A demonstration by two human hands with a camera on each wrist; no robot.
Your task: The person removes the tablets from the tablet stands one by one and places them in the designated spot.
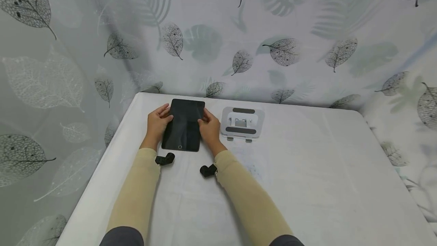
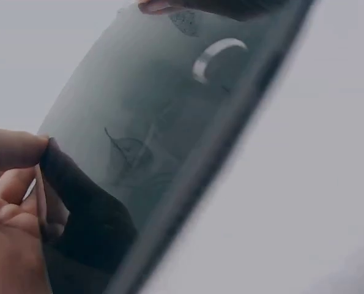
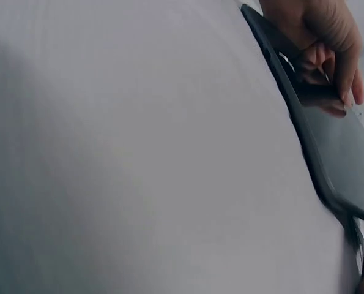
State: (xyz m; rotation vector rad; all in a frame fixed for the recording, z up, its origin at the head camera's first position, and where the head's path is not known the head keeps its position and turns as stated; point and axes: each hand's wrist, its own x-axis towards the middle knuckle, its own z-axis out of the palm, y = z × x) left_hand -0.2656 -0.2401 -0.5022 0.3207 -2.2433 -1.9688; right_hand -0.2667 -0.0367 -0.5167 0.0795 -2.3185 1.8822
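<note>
A black tablet (image 1: 183, 124) with a round home button near its lower edge is held over the white table, screen up. My left hand (image 1: 157, 123) grips its left edge, thumb on the front and fingers behind. The right hand (image 1: 210, 129) grips the opposite edge the same way. In the left wrist view the left thumb (image 2: 19, 147) presses at the rim of the glossy screen (image 2: 151, 122), which mirrors it. The right wrist view shows the tablet's dark side edge (image 3: 301, 131) above the cloth, with the left hand (image 3: 322, 37) beyond it.
Right of the tablet lies a folded grey-white stand (image 1: 260, 119) with dark rubber strips and two small lips at its front. A white cloth covers the table (image 1: 307, 177). Leaf-patterned curtains (image 1: 211, 44) hang behind and at the sides.
</note>
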